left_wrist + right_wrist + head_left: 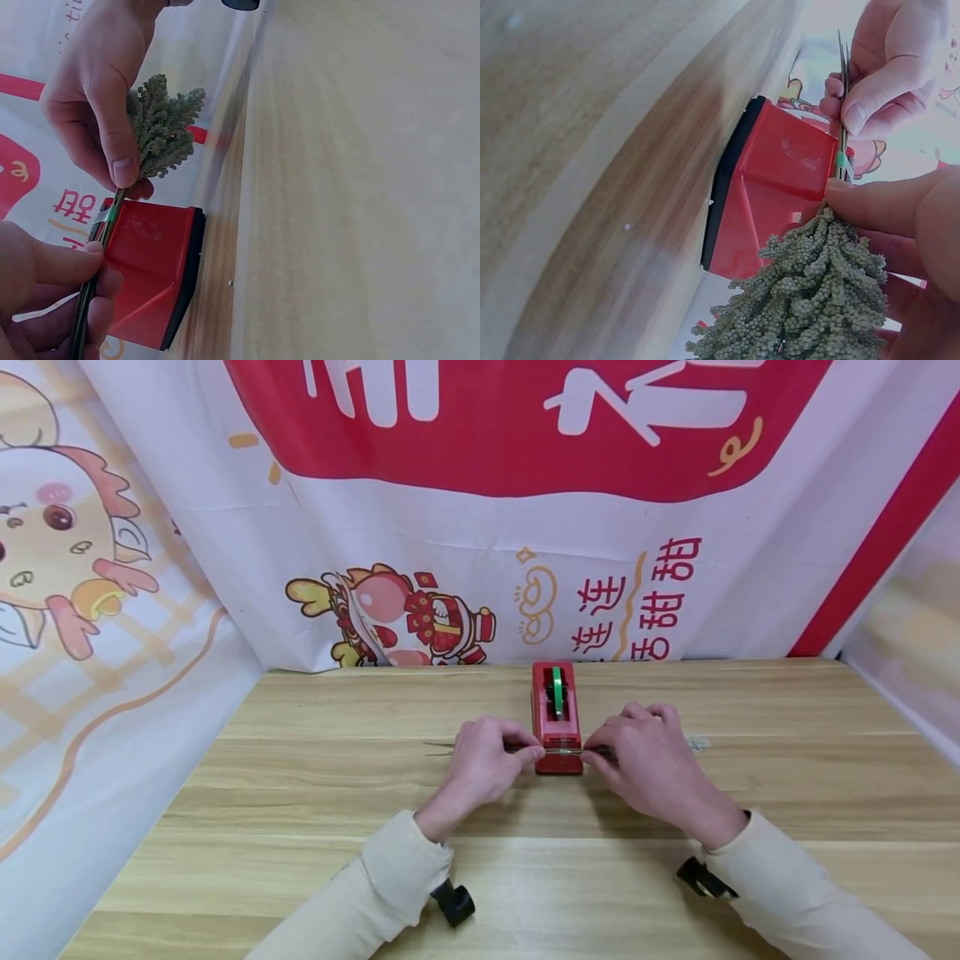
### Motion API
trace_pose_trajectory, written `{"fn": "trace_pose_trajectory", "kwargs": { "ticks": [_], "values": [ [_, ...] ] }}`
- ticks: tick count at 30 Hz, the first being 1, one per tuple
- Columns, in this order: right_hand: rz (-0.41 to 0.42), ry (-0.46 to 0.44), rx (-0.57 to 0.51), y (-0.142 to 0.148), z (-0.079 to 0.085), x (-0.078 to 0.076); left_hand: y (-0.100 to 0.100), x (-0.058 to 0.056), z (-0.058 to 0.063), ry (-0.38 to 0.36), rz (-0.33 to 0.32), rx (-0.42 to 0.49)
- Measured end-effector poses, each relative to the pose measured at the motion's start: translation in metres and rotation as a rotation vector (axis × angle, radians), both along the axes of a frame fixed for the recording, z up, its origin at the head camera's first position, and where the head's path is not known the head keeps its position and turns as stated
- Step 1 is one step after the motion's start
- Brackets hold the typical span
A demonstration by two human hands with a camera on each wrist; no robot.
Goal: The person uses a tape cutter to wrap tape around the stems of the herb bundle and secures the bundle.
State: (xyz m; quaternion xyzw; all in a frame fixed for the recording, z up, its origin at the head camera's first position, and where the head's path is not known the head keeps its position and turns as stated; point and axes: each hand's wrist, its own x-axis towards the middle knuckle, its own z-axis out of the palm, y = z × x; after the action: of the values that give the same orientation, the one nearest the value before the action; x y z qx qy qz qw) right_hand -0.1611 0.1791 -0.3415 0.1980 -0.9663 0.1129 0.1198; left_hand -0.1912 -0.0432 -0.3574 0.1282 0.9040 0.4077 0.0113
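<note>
And here you are at the red tape dispenser (150,259) on the counter (525,893), the flower bunch (163,127) stretched crosswise at its front end. Your left grip (487,762) is pinched on the bare stems (85,304), toward their loose ends; your right grip (651,768) pinches the same stems just below the pale, knobbly heads (810,292). Between the two, a green band (841,160) sits on the stems, right by the toothed cutter (97,219). Whether that band is joined to the roll (557,689), the views don't tell. This looks like the binding step, so go gently: draw the stems parallel and snug first, since a loose bundle would likely slip under the tape. Turn the bunch slowly from the left, letting the right merely steady it; squeezing up into those heads could crumble them. Light, even tension now, each lap over the last, pressed flat so no end lifts, and mind the teeth: they sit close to both hands.
</note>
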Motion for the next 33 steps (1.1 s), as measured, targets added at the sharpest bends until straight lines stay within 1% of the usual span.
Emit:
{"fn": "trace_pose_trajectory", "kwargs": {
  "ticks": [7,12,14,19,21,24,28,30,33],
  "values": [
    [-0.010,0.007,-0.016,0.000,-0.003,-0.001,0.001,-0.001,-0.002,0.016,0.001,-0.002],
    [-0.012,-0.006,-0.026,-0.001,-0.002,-0.001,0.000,-0.001,-0.003,0.033,-0.010,0.001],
    [-0.004,-0.001,-0.014,-0.001,0.000,0.000,0.000,-0.001,-0.003,0.034,-0.016,0.008],
    [0.011,0.056,0.052,-0.001,0.007,0.004,0.000,-0.001,-0.001,0.025,-0.035,0.031],
    [0.019,0.061,0.074,-0.002,0.009,0.005,-0.001,-0.001,0.000,0.018,-0.046,0.042],
    [0.034,0.051,0.079,-0.005,0.008,0.004,-0.002,-0.002,0.000,0.001,-0.061,0.061],
    [0.039,0.033,0.036,-0.008,0.004,0.000,-0.003,-0.002,0.000,-0.017,-0.070,0.064],
    [0.033,-0.007,-0.013,-0.009,0.003,-0.002,-0.004,-0.003,0.001,-0.017,-0.072,0.061],
    [0.013,-0.089,-0.090,-0.010,0.004,-0.003,-0.004,-0.003,0.001,-0.016,-0.070,0.056]
  ]
}}
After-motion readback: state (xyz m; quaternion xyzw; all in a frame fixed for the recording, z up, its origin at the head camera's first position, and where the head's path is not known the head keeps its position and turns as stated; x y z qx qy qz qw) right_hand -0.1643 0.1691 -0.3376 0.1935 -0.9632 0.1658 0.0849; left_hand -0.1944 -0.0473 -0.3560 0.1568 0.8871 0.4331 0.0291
